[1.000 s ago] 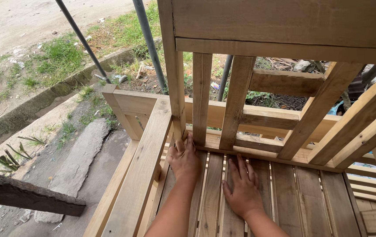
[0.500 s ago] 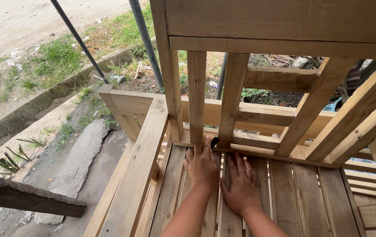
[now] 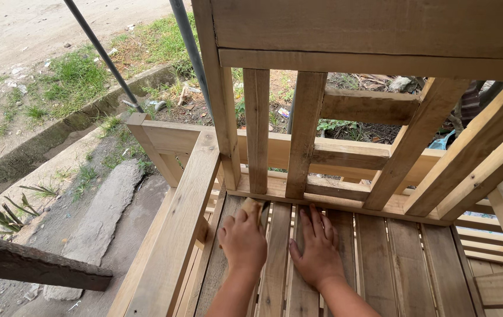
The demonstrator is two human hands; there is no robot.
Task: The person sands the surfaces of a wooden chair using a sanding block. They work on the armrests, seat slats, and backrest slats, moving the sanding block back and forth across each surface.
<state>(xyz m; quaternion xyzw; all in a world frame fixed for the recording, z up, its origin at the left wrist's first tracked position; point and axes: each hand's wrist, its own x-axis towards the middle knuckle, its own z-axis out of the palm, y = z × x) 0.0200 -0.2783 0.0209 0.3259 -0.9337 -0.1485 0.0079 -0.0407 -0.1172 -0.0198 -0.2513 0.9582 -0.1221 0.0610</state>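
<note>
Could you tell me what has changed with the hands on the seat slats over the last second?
The left hand slid from the corner by the armrest toward the right hand, now closed on a small pad. The right hand stayed flat on the slats.

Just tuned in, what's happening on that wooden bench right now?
A person leans over an unfinished wooden bench. The left hand grips a small tan block against the seat slats, near the backrest. The right hand lies flat on the slats beside it. Grass and dirt lie beyond.
</note>
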